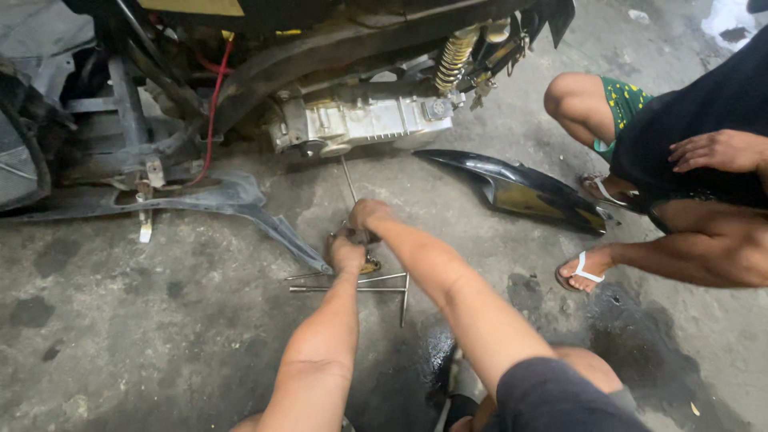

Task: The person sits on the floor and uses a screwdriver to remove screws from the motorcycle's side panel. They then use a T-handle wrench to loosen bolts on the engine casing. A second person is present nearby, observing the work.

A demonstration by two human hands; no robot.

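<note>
Both hands are down on the concrete floor under the engine: left hand and right hand are clamped together on a long T-handle wrench, probably for leverage. Spare rod tools lie just beside them, likely for quick reach.

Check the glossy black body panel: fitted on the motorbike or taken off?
Off: the glossy black body panel lies loose on the concrete floor, apart from the motorbike.

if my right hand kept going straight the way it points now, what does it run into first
Probably the thin metal rod that the right hand already grips near its lower end. Along that line it would next reach the silver engine casing under the motorcycle, though depth is hard to judge from this view.
</note>
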